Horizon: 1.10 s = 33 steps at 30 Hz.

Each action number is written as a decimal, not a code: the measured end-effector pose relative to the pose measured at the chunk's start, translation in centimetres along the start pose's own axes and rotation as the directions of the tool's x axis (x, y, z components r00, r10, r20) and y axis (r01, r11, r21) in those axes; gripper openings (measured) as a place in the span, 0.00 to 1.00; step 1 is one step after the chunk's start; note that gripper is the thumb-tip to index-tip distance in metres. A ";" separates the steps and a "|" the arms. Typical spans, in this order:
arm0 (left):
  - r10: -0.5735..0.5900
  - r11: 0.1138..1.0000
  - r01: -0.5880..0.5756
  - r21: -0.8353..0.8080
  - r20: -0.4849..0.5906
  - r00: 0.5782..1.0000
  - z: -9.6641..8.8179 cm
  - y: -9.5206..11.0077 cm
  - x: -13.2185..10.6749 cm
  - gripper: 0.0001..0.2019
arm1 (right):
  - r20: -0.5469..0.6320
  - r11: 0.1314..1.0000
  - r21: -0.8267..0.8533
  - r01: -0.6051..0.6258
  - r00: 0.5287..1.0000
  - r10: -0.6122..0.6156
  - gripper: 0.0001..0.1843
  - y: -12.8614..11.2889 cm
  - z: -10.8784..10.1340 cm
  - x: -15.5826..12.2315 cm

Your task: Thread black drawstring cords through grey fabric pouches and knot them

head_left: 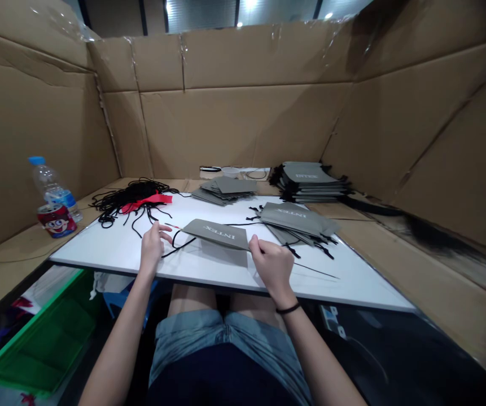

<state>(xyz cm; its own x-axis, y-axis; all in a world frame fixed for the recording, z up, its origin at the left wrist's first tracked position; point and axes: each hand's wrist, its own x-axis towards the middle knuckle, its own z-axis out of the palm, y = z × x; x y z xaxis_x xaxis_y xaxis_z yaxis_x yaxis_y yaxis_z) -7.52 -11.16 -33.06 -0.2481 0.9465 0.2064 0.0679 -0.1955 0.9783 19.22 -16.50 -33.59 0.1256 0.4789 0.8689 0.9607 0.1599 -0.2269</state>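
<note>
A grey drawstring pouch (217, 233) with white lettering is held slightly above the white board (111, 248). My right hand (270, 265) pinches its near right corner. My left hand (153, 243) is closed on a thin black cord (178, 243) that runs into the pouch's left end, beside a thin red-tipped tool.
A pile of black cords with a red strip (135, 200) lies at the board's far left. Grey pouches lie in a small pile (226, 189), a tall stack (308, 181) and a corded heap (297, 221). A water bottle (51, 189) and a red can (57, 220) stand left. Cardboard walls surround the bench.
</note>
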 end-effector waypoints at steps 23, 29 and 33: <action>-0.100 0.881 0.105 -0.461 0.035 0.994 -1.0 0.4 0.3 0.10 | 0.049 0.995 0.033 -0.090 0.995 0.088 0.29 0.0 -0.1 0.1; -0.082 0.905 0.070 -0.421 -0.010 0.997 -0.5 0.2 0.0 0.21 | 0.072 0.994 0.041 -0.103 0.992 0.100 0.29 0.1 0.0 0.1; -0.096 0.897 0.073 -0.435 -0.032 0.995 -0.6 0.1 0.1 0.22 | 0.066 0.994 0.048 -0.096 0.993 0.093 0.29 0.1 0.1 0.0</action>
<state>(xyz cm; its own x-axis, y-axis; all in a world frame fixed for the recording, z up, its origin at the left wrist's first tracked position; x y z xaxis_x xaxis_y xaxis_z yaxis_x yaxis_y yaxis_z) -8.07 -11.24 -32.92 -0.2845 0.9522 0.1114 -0.3780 -0.2182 0.8997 19.33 -16.42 -33.61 0.1977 0.5475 0.8131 0.9313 0.1539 -0.3301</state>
